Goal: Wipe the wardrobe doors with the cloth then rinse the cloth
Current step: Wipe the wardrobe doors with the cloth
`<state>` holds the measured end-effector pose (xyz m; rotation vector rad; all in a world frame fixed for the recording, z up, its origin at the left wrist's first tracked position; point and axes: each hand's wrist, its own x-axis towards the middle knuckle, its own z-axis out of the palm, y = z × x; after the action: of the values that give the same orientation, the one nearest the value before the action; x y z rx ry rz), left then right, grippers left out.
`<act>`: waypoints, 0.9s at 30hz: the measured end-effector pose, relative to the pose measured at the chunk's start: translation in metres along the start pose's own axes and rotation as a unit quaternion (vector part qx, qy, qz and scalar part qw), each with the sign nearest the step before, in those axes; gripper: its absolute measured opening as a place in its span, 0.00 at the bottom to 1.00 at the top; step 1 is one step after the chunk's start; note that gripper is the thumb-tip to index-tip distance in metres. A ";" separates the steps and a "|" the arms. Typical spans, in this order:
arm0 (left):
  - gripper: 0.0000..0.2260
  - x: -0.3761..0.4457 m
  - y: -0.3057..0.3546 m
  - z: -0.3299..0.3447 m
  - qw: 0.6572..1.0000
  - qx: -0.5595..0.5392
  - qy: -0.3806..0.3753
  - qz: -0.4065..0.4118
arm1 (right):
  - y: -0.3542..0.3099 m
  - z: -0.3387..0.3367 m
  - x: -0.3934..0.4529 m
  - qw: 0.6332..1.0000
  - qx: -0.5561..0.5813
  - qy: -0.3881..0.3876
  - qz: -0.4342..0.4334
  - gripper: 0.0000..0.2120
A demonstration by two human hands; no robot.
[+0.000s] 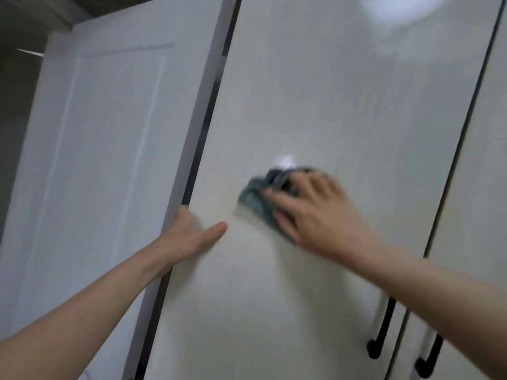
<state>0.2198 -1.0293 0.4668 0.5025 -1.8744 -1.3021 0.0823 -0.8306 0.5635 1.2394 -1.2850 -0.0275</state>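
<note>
- Head view: the right hand (310, 212) lies flat on the wardrobe door (315, 91), with spread, nearly straight fingers pressing a grey-green cloth (253, 200) against the panel. The hand and the cloth are blurred, so I judge a wiping stroke is under way.
- The cloth is bunched under the fingers, at about the middle height of the door and somewhat nearer to its left edge. Part of it shows beyond the fingertips.
- The left hand (192, 231) holds the left edge of the same door. The thumb lies on the front face; the fingers go behind the edge and are hidden, so it seems to steady the door.
- Next on the right stands a second door (477, 187), with a dark gap between them. Two black handles (380, 335) are low on the doors.
- A white room door (109, 146) is on the left.
- Progress, as I judge: wiping is in the middle of the first door. Which parts are already wiped I cannot tell. The second door and the rinsing are probably still left; no sink or water is visible.
</note>
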 end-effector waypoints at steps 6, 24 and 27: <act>0.38 -0.006 -0.013 -0.002 0.999 -0.013 -0.014 0.031 | 0.043 -0.011 0.045 0.980 -0.045 0.026 0.194 0.21; 0.32 -0.019 -0.046 -0.007 0.998 0.035 0.036 0.049 | 0.026 0.002 0.107 0.980 -0.031 0.019 0.197 0.23; 0.31 -0.022 -0.053 -0.009 0.997 0.033 0.039 0.051 | -0.001 0.013 0.098 0.980 -0.050 0.042 0.190 0.21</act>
<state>0.2349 -1.0405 0.4112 0.4779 -1.8590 -1.1405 0.1098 -0.9005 0.6271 0.8851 -1.4105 0.2303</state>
